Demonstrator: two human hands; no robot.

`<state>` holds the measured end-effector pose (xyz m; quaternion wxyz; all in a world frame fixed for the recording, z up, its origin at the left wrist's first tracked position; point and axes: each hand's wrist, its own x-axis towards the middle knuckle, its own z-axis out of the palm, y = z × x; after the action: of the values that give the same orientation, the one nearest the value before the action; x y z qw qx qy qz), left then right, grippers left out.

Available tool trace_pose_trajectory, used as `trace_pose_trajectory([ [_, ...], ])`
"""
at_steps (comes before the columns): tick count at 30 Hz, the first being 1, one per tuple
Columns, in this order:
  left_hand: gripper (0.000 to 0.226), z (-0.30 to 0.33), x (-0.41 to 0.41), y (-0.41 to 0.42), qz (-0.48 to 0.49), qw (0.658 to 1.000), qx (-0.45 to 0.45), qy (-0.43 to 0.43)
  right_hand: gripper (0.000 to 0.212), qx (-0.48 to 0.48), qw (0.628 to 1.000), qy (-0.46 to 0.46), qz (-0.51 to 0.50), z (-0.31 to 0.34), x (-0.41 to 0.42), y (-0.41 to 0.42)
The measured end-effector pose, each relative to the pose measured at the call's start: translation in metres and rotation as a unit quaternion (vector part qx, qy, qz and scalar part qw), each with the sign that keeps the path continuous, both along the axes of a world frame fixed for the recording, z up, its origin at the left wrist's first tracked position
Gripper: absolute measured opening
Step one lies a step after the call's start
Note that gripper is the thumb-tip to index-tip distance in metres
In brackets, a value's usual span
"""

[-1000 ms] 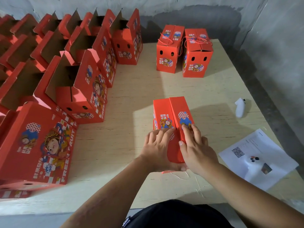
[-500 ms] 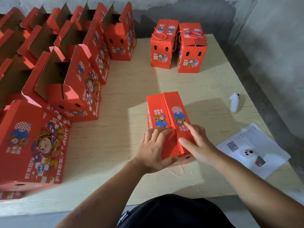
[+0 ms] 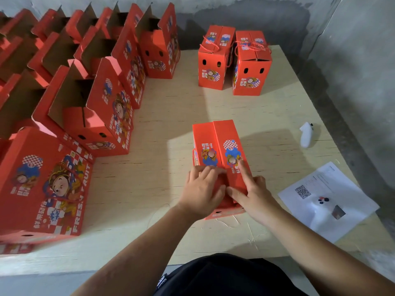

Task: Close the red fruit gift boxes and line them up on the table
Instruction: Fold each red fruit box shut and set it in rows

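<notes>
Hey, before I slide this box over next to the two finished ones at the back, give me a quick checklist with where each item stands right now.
1. Top flaps of the box in hand folded down and meeting: ok.
2. Flaps locked at the near end: cannot tell, the left hand and right hand cover it.
3. Rope handle out on top, as on the two closed boxes: not ok, a red cord shows only at the left side.
4. Free table between this box and the closed pair: ok.
5. White controller and paper sheet off to the right of the path: ok.
</notes>
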<state>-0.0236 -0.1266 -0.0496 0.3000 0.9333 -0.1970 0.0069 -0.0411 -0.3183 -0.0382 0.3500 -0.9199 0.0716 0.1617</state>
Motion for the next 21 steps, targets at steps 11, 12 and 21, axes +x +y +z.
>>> trace_pose_trajectory([
  [11,0.067,0.011,-0.003,-0.016,0.034,0.999,0.018,0.026,0.09,0.081,0.996,-0.034,-0.034,0.011,0.014,-0.005],
  [12,0.074,0.013,-0.001,-0.016,0.039,0.999,0.009,0.033,0.098,0.079,0.996,-0.03,-0.024,0.013,0.015,-0.002],
  [21,0.129,0.012,0.0,-0.005,-0.01,0.996,0.084,-0.031,0.082,0.044,0.999,-0.031,0.006,0.02,0.018,-0.003],
])
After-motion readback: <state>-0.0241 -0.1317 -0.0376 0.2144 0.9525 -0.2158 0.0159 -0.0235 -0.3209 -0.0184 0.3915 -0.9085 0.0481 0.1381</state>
